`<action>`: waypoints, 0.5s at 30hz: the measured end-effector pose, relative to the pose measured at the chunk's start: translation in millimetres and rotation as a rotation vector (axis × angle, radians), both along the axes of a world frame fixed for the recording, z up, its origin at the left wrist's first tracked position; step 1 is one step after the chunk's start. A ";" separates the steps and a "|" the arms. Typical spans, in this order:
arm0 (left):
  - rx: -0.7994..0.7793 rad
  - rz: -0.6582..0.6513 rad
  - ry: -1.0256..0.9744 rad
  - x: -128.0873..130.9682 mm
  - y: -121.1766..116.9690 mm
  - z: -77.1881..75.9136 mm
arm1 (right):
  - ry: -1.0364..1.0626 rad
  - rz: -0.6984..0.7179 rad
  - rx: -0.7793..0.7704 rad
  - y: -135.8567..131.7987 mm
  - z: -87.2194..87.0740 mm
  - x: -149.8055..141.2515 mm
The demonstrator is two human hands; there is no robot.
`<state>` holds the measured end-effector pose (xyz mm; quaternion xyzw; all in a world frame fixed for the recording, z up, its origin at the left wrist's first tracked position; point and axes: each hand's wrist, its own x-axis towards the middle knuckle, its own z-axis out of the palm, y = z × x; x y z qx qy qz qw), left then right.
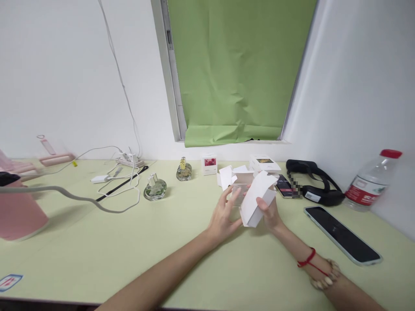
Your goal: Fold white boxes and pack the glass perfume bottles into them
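Note:
Over the middle of the table, my right hand (271, 212) grips a white cardboard box (256, 201), thumb across its near face. The box is tilted, with its flaps open at the upper end. Close on its left side, my left hand (223, 216) has its fingers curled around a clear, see-through piece (239, 195), glass or plastic; I cannot tell which. That piece touches or nearly touches the box, and fingers partly hide it. Just behind both hands lies more opened white packaging (227, 176).
Two perfume bottles, one green-tinted (155, 188) and one gold-topped (183, 169), stand left. Small white boxes (209, 165) (264, 163) line the back. Right are a phone (342, 233), black headset (319, 183) and plastic bottle (368, 183). Cables (123, 183) and a pink container (21, 214) occupy the left.

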<state>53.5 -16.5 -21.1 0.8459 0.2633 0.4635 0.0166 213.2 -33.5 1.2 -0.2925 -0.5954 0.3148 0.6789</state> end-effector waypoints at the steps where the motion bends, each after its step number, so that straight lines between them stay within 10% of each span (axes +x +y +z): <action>1: -0.037 0.023 -0.015 0.1 2.2 -1.6 | 0.007 -0.004 -0.007 1.0 -0.8 -0.4; 15: -0.407 0.056 -0.142 -0.7 24.1 -21.6 | 0.358 -0.135 -0.228 17.9 -5.6 1.9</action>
